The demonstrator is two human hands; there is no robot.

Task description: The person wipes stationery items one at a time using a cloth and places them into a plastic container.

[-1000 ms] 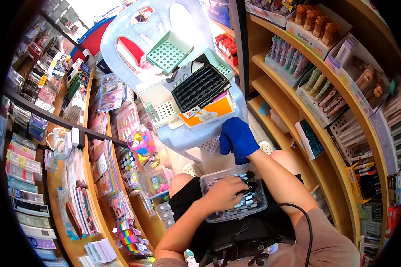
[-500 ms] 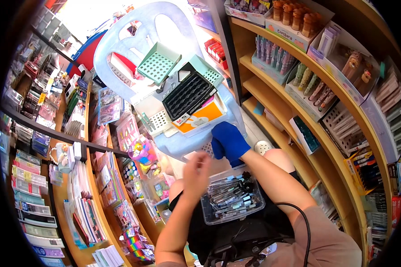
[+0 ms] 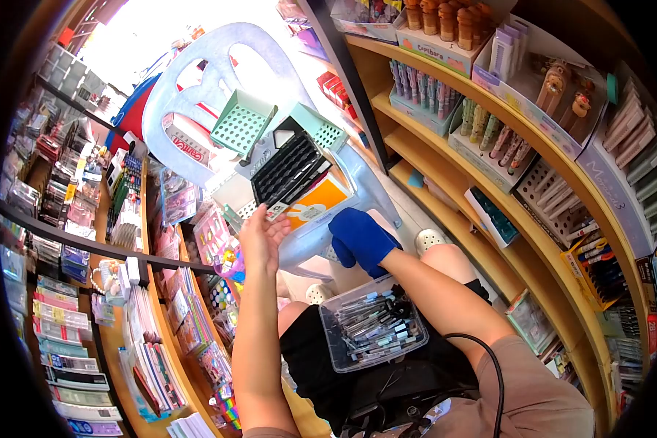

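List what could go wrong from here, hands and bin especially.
The left hand is right by the near corner of the black tray; a bump might shift it on the cluttered chair.
The bin of loose pens rests on the lap, seemingly unheld; moving the legs could tip it.
The right hand is in a bulky blue glove, likely poor at picking up single pens.

Left hand (image 3: 264,239): bare, fingers loosely curled, raised near front of chair (image 3: 293,253). Right hand (image 3: 359,239): blue-covered, held near chair's front.
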